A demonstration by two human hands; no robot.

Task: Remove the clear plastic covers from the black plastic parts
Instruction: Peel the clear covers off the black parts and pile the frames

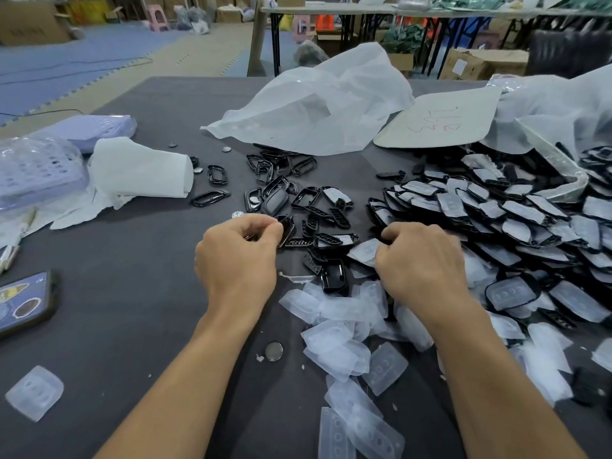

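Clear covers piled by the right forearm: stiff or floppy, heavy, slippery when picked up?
Probably light and semi-flexible: the clear covers look thin and translucent, with moulded button bumps holding their shape. Likely slippery and apt to slide off each other, since they lie loosely overlapped on the table.

Blue foam-mat floor (66, 54), folding tables (331, 9), cardboard boxes (480, 62), pink stool (158, 16)
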